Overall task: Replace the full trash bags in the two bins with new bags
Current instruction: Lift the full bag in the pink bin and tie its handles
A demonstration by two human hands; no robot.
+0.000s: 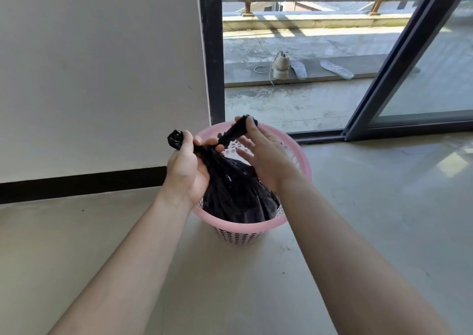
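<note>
Black bag [230, 193] sits in pink bin [297, 155], neck split into two twisted tails. Left hand [186, 170] fists one tail [176, 138], end poking out left; right hand [263, 155] pinches the other, angled up and away, spare fingers [246, 142] splayed. Crossing point lies between hands, nearer the left

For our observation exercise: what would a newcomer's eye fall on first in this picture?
At the centre, the left hand and right hand hold the twisted ends of a black trash bag in a pink bin. Beyond the sliding door, upper right, a pale shoe and two insoles lie on the sunlit balcony.
</note>
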